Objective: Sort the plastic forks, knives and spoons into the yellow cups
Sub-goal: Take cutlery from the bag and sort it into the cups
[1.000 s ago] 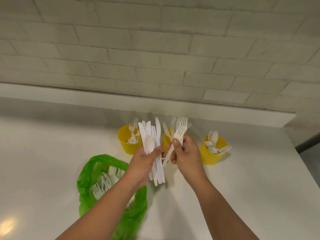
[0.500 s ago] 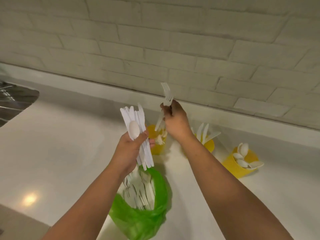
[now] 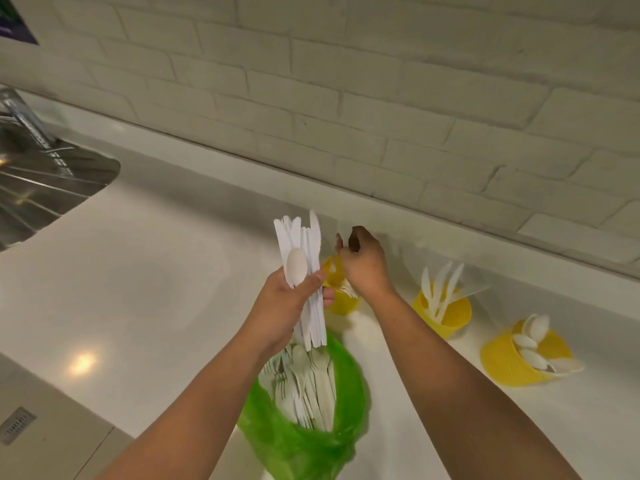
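Fork gone from my right hand (image 3: 362, 263), now loose and empty over the fork cup (image 3: 341, 301) on the surface (image 3: 156, 271), while my left hand (image 3: 280, 306) grips a bundle of knives and one spoon (image 3: 294, 237) above the green bag (image 3: 311, 441): one sorted, many left.

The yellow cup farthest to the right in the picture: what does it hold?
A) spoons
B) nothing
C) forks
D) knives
A: the yellow cup holds white pieces with rounded oval bowls, so they are spoons.
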